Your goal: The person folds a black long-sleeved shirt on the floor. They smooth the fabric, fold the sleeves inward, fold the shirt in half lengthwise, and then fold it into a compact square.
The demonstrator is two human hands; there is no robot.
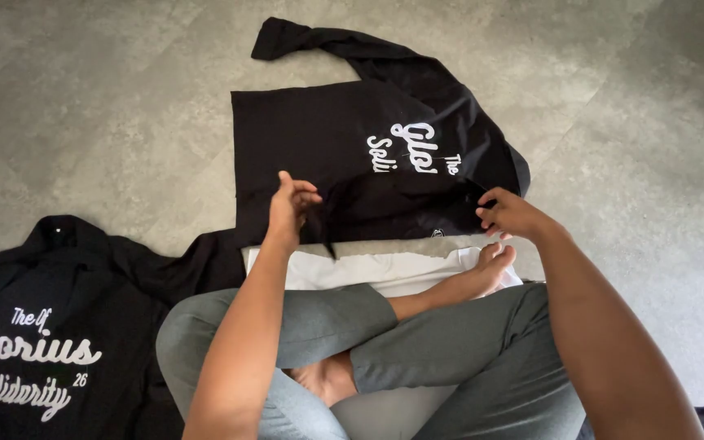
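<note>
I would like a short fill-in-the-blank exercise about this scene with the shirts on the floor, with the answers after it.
1. Both hands hold the near edge of a partly folded shirt whose colour is ____.
2. The left hand and the right hand work above a floor of ____ tiles.
3. Under the person's bare foot lies a garment of ____ colour.
4. A second black shirt lies on the person's ____ side.

Missing words: black; grey; white; left

Single head view, looking steeply down, close over lap and floor [83, 98]
</note>
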